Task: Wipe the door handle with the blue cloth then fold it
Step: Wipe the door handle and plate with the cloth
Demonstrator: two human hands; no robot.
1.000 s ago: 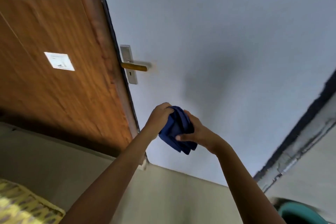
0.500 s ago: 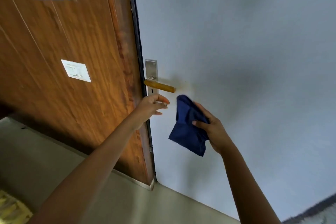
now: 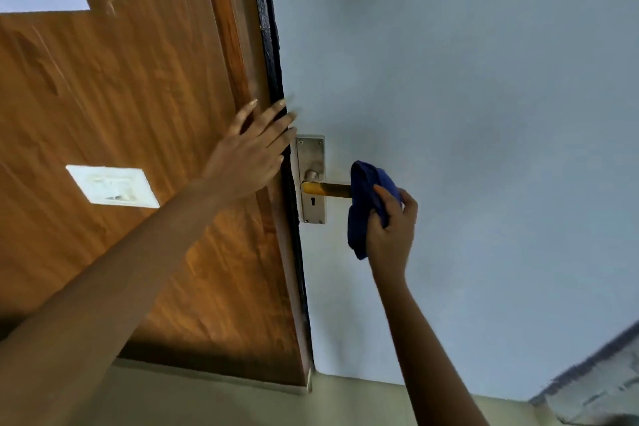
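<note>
A brass lever door handle (image 3: 326, 189) juts from a steel backplate (image 3: 311, 162) with a keyhole, on the pale grey door. My right hand (image 3: 392, 228) grips the bunched blue cloth (image 3: 363, 197) and presses it around the outer end of the handle, hiding the tip. My left hand (image 3: 250, 154) lies flat with fingers spread on the door's edge and the wooden panel, just left of the backplate.
A brown wooden panel (image 3: 138, 97) fills the left side, with a white label (image 3: 112, 186) stuck on it. The dark door edge (image 3: 273, 62) runs between wood and grey door (image 3: 484, 114). Beige floor (image 3: 242, 405) lies below.
My right hand has lifted the cloth up onto the handle's end. My left hand has risen from below the handle and spread flat against the door edge. The view has moved closer.
</note>
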